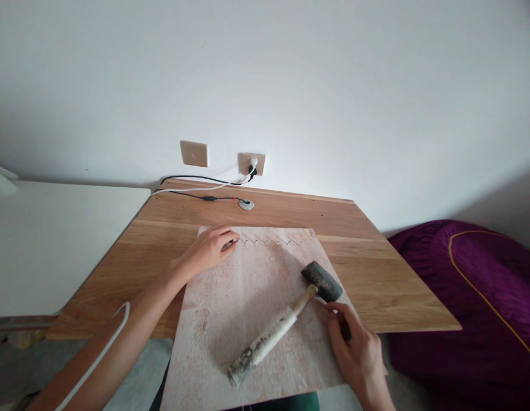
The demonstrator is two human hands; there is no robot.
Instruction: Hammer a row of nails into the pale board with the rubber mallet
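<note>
A pale reddish board [247, 308] lies on the wooden desk [376, 274] and juts over its near edge. Along the board's far edge runs a zigzag row of small nails [273, 241]. My left hand [211, 246] rests on the far left part of the board, its fingers pinched together at the left end of that row; what they hold is too small to name. A rubber mallet [286, 319] with a black head and worn pale handle lies diagonally on the board. My right hand [354, 345] grips the board's right edge just below the mallet head.
A wall socket [251, 163] with a white plug and a blank plate [194, 153] sit above the desk's back edge. Black and white cables [196, 188] run across the desk's rear. A white table [55, 234] adjoins on the left. A purple cushion [474, 297] lies to the right.
</note>
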